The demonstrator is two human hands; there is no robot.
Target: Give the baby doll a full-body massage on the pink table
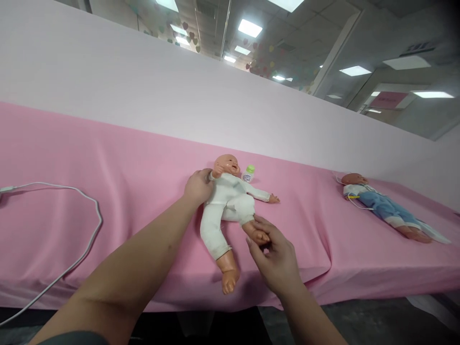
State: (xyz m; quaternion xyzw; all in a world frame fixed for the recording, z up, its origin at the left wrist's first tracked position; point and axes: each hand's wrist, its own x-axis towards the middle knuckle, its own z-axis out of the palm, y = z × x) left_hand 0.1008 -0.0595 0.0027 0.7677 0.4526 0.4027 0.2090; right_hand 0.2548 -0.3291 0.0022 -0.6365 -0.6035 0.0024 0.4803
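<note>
A baby doll with a soft white cloth body lies on its back, head toward the wall and feet toward me. At its raised arm on the left side, my left hand is closed, its fingertips partly hidden behind the arm. My right hand holds the doll's bent leg by the foot, thumb on the near side and fingers on the far side. The other foot points toward the table's front edge. Beside the doll's head stands a small white bottle with a green cap.
A pink cloth covers the table. Another doll in blue and white clothes lies at the right, with thin tubing about it. A white cable curves across the left side. Behind rises a white wall topped with glass.
</note>
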